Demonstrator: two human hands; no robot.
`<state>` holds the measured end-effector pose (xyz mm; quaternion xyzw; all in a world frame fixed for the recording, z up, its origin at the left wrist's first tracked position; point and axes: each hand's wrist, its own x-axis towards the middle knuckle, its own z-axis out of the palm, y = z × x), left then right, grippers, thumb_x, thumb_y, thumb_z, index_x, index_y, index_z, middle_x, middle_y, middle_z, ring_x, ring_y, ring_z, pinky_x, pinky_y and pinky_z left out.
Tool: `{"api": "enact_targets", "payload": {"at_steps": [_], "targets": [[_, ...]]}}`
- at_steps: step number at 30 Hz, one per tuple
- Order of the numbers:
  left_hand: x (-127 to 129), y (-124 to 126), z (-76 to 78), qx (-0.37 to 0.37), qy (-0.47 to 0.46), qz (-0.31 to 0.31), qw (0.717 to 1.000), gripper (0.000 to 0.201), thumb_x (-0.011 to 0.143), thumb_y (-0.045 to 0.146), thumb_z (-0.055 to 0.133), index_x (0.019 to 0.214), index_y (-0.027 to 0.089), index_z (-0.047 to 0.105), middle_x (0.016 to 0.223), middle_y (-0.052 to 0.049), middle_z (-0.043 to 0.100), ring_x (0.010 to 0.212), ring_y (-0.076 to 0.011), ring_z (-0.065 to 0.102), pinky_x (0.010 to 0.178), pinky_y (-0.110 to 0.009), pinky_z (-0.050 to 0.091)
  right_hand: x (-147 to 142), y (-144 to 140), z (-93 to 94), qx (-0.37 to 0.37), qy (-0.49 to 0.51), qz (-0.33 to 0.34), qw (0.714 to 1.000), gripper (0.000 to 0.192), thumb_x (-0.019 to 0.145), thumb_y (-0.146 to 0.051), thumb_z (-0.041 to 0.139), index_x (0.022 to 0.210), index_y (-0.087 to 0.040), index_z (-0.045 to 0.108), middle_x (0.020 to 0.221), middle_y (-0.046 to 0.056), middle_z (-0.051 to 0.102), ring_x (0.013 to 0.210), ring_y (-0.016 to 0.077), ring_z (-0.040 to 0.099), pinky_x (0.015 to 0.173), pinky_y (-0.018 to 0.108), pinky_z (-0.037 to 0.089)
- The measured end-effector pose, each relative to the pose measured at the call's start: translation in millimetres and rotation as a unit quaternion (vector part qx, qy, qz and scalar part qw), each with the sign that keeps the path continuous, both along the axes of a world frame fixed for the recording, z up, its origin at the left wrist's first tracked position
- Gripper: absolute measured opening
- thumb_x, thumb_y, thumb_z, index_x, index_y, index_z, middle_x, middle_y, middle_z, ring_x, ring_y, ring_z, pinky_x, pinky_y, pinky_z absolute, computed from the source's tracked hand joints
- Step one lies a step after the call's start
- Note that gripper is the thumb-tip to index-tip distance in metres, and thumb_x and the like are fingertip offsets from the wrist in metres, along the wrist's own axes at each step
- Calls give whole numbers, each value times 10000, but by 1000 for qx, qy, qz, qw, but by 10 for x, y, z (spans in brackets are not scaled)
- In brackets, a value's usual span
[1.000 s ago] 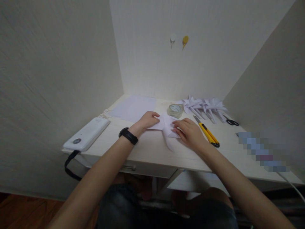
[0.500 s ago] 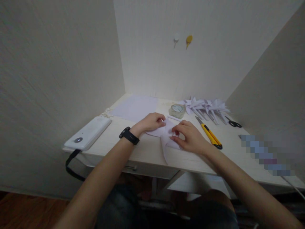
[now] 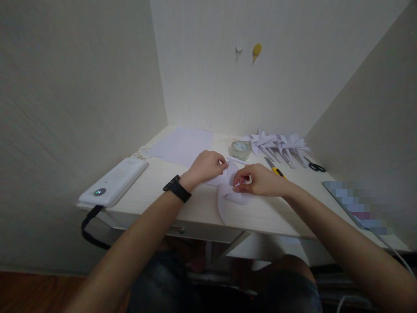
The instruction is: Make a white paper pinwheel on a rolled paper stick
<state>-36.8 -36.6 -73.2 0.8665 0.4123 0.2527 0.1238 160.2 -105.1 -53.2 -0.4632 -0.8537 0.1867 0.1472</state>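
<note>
A white sheet of paper cut into flaps, a partly folded paper pinwheel (image 3: 241,199), lies near the front of the desk, one flap curling toward the edge. My right hand (image 3: 260,180) pinches a folded flap by the middle of it between thumb and fingers. At its upper left, my left hand (image 3: 208,166), with a black watch on the wrist, is closed with thumb and index finger together on the paper. Just behind both hands lies a thin white paper stick (image 3: 237,160). The fingers hide part of the folds.
Behind the hands sits a roll of clear tape (image 3: 239,150). Finished paper pinwheels (image 3: 276,142), black scissors (image 3: 316,166) and a yellow utility knife (image 3: 276,170) lie to the right, with a blurred tablet (image 3: 355,206). A paper sheet (image 3: 182,143) and white device (image 3: 114,182) are left.
My right hand has turned slightly and drawn a flap in toward the pinwheel's middle. My left thumb and index finger have come together. The view has shifted a little.
</note>
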Motion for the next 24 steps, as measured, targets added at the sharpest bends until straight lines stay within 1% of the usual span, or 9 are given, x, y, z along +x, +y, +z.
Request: {"api": "enact_targets", "payload": {"at_steps": [3, 6, 8, 11, 13, 15, 18, 21, 24], "targets": [[16, -4, 6, -66, -51, -4, 997, 222, 851, 294, 623, 777, 144, 769, 587, -37, 693, 500, -132, 615, 599, -249, 444, 35, 2, -32, 14, 12, -32, 999, 131, 747, -289, 699, 818, -187, 743, 764, 36, 720, 689, 166, 609, 652, 277, 427], [27, 10, 2, -127, -110, -16, 986, 176, 809, 268, 663, 807, 122, 761, 582, -44, 690, 506, -131, 630, 546, -228, 431, 84, 24, -84, 26, 38, -62, 997, 180, 745, -290, 682, 875, -187, 749, 797, 42, 722, 703, 173, 612, 649, 284, 432], [36, 22, 5, -178, -150, -17, 972, 169, 795, 248, 665, 832, 112, 760, 650, -70, 720, 530, -133, 642, 500, -217, 410, 114, 47, -127, 28, 55, -76, 995, 211, 744, -281, 661, 903, -182, 759, 797, 44, 720, 694, 170, 603, 632, 282, 426], [51, 24, 26, -256, -221, -21, 941, 230, 859, 252, 585, 842, 92, 750, 850, -128, 758, 550, -123, 654, 436, -207, 366, 145, 88, -193, 17, 91, -96, 991, 249, 732, -283, 648, 917, -164, 764, 765, 45, 701, 670, 162, 582, 609, 277, 415], [57, 18, 37, -270, -247, -24, 930, 288, 902, 290, 556, 855, 80, 747, 883, -144, 755, 538, -109, 641, 412, -200, 331, 157, 116, -228, 7, 131, -111, 985, 310, 703, -301, 675, 961, -149, 755, 767, 43, 685, 659, 158, 569, 595, 275, 410], [57, 15, 31, -261, -246, -29, 933, 281, 898, 310, 598, 874, 75, 751, 772, -124, 741, 506, -93, 601, 410, -192, 311, 161, 138, -246, -7, 169, -120, 978, 369, 674, -324, 708, 988, -135, 745, 768, 43, 671, 652, 154, 554, 584, 274, 404], [58, 29, -16, -250, -245, -41, 936, 190, 850, 239, 675, 911, 79, 757, 623, -69, 693, 481, -76, 547, 427, -179, 321, 165, 146, -239, -30, 199, -121, 972, 340, 663, -348, 731, 922, -130, 748, 704, 26, 640, 621, 141, 522, 570, 271, 382], [76, 51, -76, -265, -263, -56, 926, 177, 828, 146, 686, 978, 81, 752, 646, -57, 699, 520, -79, 577, 451, -170, 372, 189, 138, -221, -69, 230, -101, 965, 295, 656, -350, 757, 866, -144, 733, 666, 6, 616, 604, 129, 508, 562, 263, 371], [111, 46, -110, -281, -274, -66, 917, 208, 820, 99, 681, 1018, 83, 744, 675, -57, 710, 563, -90, 616, 489, -173, 444, 239, 151, -226, -110, 255, -67, 958, 290, 638, -347, 791, 840, -156, 706, 723, 13, 635, 639, 130, 538, 577, 256, 399]]}}
